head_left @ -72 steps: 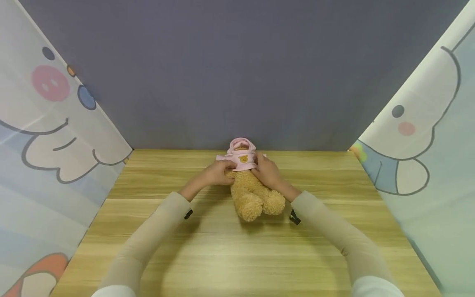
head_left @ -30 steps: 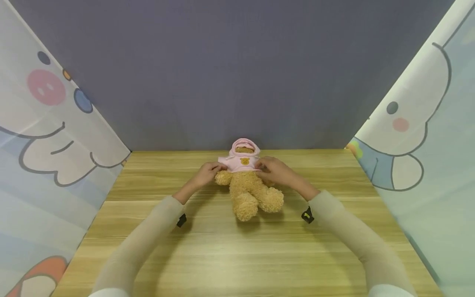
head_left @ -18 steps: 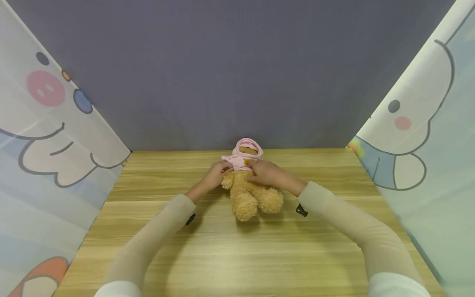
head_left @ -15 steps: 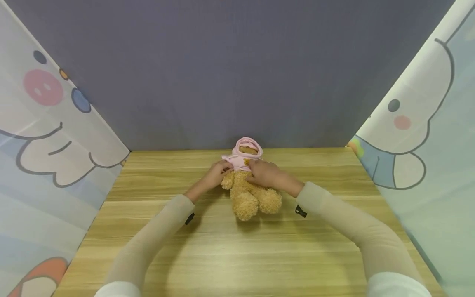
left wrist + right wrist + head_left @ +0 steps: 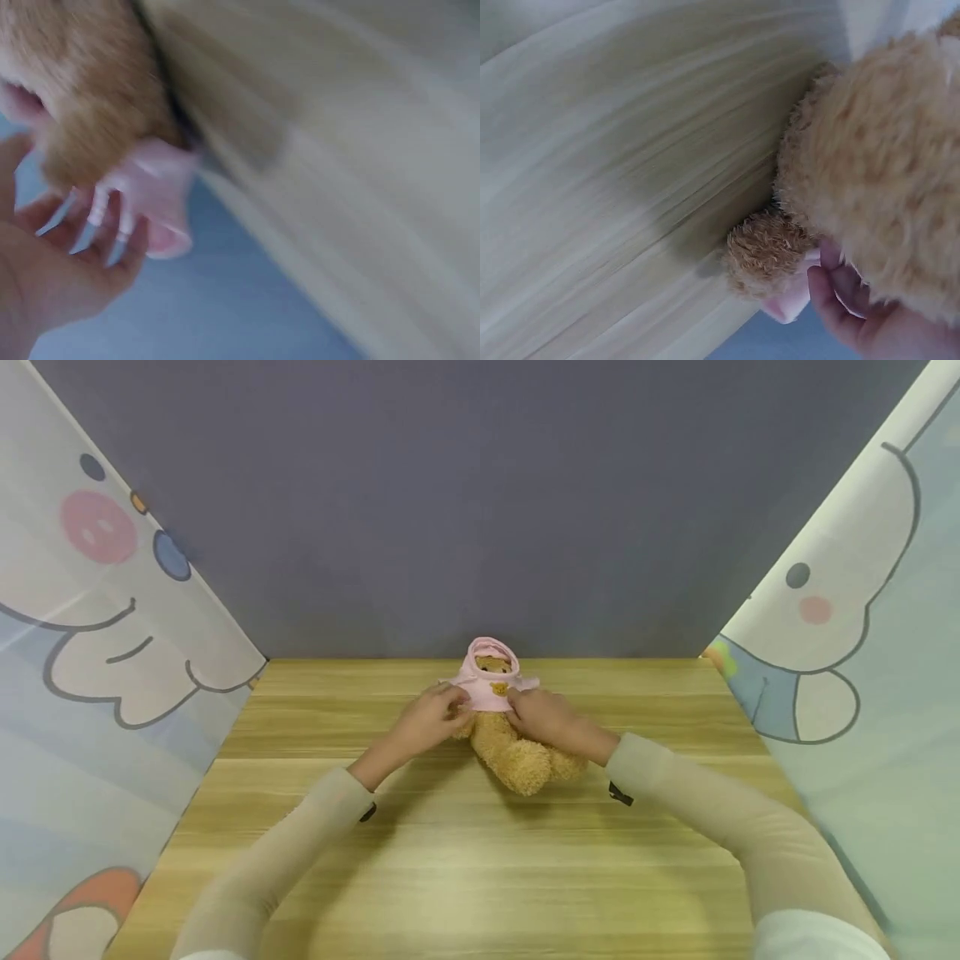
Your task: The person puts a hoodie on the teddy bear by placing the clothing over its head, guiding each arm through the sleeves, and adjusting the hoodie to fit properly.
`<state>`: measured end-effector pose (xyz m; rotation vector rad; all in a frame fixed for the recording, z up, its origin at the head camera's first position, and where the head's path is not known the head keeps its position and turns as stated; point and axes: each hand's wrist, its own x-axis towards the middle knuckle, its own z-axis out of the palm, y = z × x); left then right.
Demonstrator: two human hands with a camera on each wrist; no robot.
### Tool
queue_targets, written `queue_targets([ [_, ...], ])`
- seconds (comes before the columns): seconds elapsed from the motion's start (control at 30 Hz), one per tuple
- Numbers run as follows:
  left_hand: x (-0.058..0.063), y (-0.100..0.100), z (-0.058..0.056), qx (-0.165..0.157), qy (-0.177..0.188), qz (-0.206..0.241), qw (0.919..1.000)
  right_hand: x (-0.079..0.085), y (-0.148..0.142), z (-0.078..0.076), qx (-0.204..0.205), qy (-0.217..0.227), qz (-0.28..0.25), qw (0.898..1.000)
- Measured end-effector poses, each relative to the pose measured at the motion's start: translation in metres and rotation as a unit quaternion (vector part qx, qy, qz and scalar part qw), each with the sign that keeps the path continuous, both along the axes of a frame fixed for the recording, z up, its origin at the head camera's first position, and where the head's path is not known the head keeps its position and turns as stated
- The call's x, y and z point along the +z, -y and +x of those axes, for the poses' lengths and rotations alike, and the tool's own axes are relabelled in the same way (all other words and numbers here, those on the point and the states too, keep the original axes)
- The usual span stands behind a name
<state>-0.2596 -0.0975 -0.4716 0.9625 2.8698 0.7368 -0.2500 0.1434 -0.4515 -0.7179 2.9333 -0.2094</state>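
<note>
A light-brown teddy bear lies on its back at the far side of the table, legs pointing towards me. It wears a pink hoodie with a small bear badge on the chest and the hood up round its face. My left hand is at the hoodie's left side; in the left wrist view its fingers are spread and loosely bent by the pink cloth. On the other side, my right hand pinches the hoodie's lower hem; the right wrist view shows its fingertips at the pink edge beside a furry paw.
The wooden table reaches back to a dark grey wall, close behind the bear's head. Cartoon-printed curtains stand on the left and right.
The bear's legs have swung to the right and its eyes now show under the hood. My left hand has shifted slightly left and its fingers have loosened; my right hand stays at the hem.
</note>
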Motion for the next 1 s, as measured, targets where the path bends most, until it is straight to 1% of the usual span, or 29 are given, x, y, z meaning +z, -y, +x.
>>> queue_targets([
  [0.03,0.004,-0.006,0.002,0.001,-0.001,-0.027,0.9996,0.001,0.001,0.001,-0.006,0.003,-0.002,1.0],
  [0.1,0.01,-0.016,0.002,-0.015,0.003,-0.079,0.9968,0.004,0.002,0.0,-0.009,0.007,-0.014,1.0],
  [0.17,0.013,-0.024,-0.003,-0.029,0.029,-0.105,0.9935,0.004,-0.001,-0.003,0.007,0.014,-0.052,0.999],
  [0.2,0.014,-0.027,-0.006,-0.034,0.045,-0.105,0.9928,0.004,-0.005,-0.006,0.016,0.02,-0.078,0.997],
  [0.23,0.013,-0.027,-0.011,-0.037,0.059,-0.1,0.9925,0.003,-0.009,-0.01,0.027,0.027,-0.104,0.994],
  [0.33,0.011,-0.027,-0.025,-0.054,0.077,-0.085,0.9919,-0.006,-0.024,-0.024,0.063,0.059,-0.179,0.98],
  [0.37,0.01,-0.027,-0.029,-0.061,0.081,-0.079,0.9917,-0.009,-0.029,-0.028,0.07,0.07,-0.194,0.976],
  [0.47,0.007,-0.026,-0.035,-0.06,0.093,-0.059,0.9922,-0.016,-0.038,-0.037,0.096,0.104,-0.218,0.966],
  [0.53,0.005,-0.027,-0.035,-0.043,0.083,-0.049,0.9944,-0.019,-0.04,-0.04,0.096,0.136,-0.224,0.96],
  [0.57,0.004,-0.027,-0.033,-0.03,0.072,-0.045,0.996,-0.02,-0.042,-0.04,0.092,0.149,-0.226,0.958],
  [0.63,0.0,-0.028,-0.027,-0.006,0.03,-0.039,0.9988,-0.023,-0.043,-0.039,0.083,0.152,-0.23,0.958],
  [0.7,-0.004,-0.031,-0.019,0.011,-0.024,-0.034,0.9991,-0.028,-0.041,-0.034,0.08,0.116,-0.244,0.96],
  [0.73,-0.006,-0.033,-0.014,0.019,-0.045,-0.031,0.9983,-0.032,-0.04,-0.03,0.085,0.078,-0.255,0.96],
  [0.8,-0.01,-0.038,-0.008,0.03,-0.083,-0.036,0.9955,-0.04,-0.037,-0.021,0.091,0.004,-0.292,0.952],
  [0.87,-0.012,-0.042,-0.004,0.043,-0.101,-0.044,0.993,-0.049,-0.035,-0.015,0.091,-0.06,-0.318,0.942],
  [0.93,-0.014,-0.044,-0.003,0.051,-0.11,-0.058,0.9909,-0.055,-0.034,-0.011,0.089,-0.089,-0.34,0.932],
  [1.0,-0.015,-0.044,-0.004,0.054,-0.116,-0.059,0.99,-0.059,-0.034,-0.01,0.082,-0.102,-0.34,0.931],
])
